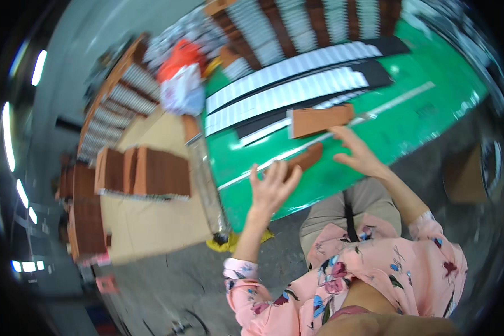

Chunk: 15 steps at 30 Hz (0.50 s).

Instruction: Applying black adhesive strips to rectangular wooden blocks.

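My left hand (pixel 273 187) is over the near part of the green table (pixel 400 129), fingers spread. Under and beside its fingertips lies a brown leather-like piece (pixel 308 158), partly hidden by the fingers; whether they press on it I cannot tell. My right hand (pixel 357 153) is to the right of that piece, thumb and fingers apart. Its fingertips come close to the lower right edge of a flat tan-brown rectangular piece (pixel 319 121) with a pale left edge. Behind it, rows of overlapping white pieces (pixel 291 101) lie on black strips (pixel 375 74).
Long stacks of brown and white pieces (pixel 285 28) line the table's far side. To the left, brown stacks (pixel 162 171) rest on a cardboard-covered surface (pixel 145 229). Red and white plastic bags (pixel 182 78) sit at the table's far left corner. A cardboard box (pixel 466 176) stands at right.
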Motion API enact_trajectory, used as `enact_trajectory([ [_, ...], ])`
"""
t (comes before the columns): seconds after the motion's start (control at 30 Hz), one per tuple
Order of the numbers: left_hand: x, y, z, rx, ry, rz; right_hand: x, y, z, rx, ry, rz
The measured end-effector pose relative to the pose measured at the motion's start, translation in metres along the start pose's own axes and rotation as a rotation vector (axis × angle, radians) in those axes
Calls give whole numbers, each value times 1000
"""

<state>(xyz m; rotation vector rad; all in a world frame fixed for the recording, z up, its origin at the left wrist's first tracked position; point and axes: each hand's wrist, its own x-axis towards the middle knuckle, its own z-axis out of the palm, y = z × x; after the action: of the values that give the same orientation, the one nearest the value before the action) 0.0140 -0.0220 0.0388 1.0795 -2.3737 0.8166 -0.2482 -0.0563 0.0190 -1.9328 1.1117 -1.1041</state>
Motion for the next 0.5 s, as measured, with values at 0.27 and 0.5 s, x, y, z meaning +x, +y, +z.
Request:
enact_trajectory([
  [0.27,36,116,51,-334,70,-264,-42,40,-49,52,-34,141],
  [0.5,28,114,69,-1062,1,-1071,-19,68,-58,-101,-26,-102],
])
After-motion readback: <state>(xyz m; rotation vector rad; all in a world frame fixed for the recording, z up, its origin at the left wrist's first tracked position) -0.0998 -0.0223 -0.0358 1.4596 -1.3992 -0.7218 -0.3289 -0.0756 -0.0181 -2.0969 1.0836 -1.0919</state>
